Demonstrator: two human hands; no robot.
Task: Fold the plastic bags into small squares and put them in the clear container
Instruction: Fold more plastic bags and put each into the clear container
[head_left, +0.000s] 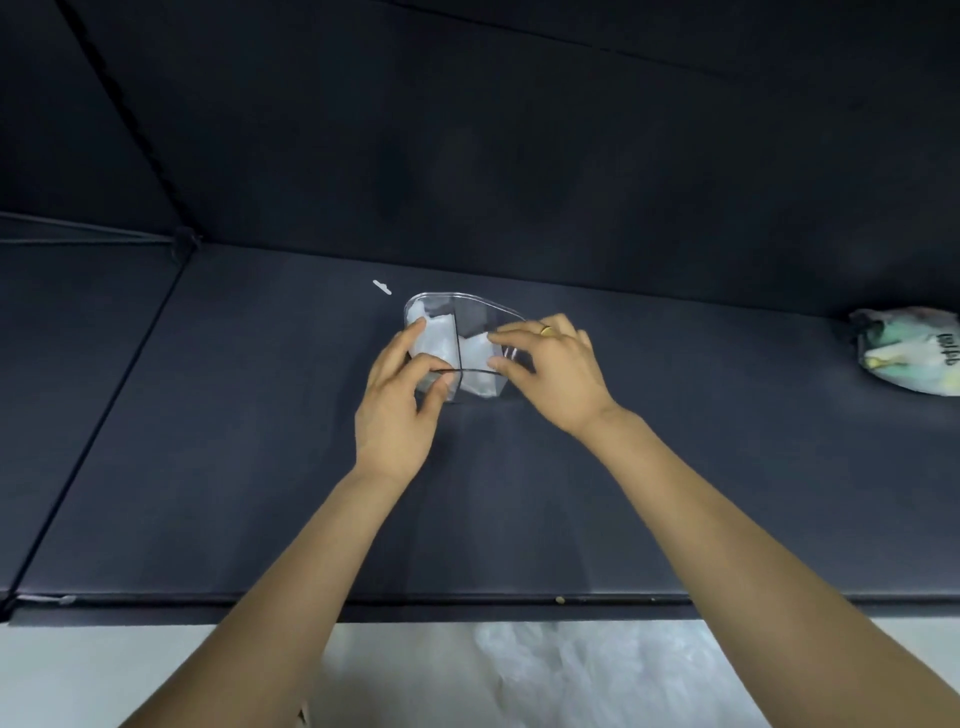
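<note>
Hands meet over a dark padded counter (208, 467). The left hand (400, 395) pinches the near edge of a clear, rounded plastic container (470, 312), fingers curled onto its rim. Inside lie folded, whitish translucent plastic bags (475, 366), crossed by what looks like a thin black elastic band (460, 343). The right hand (556, 369), wearing a gold ring (545, 330), presses curled fingertips on the container's right rim. Thin bag film looks light, slippery and springy; holding it flat at the folds seems best. Far right rests a crumpled pale green bag (909, 353).
</note>
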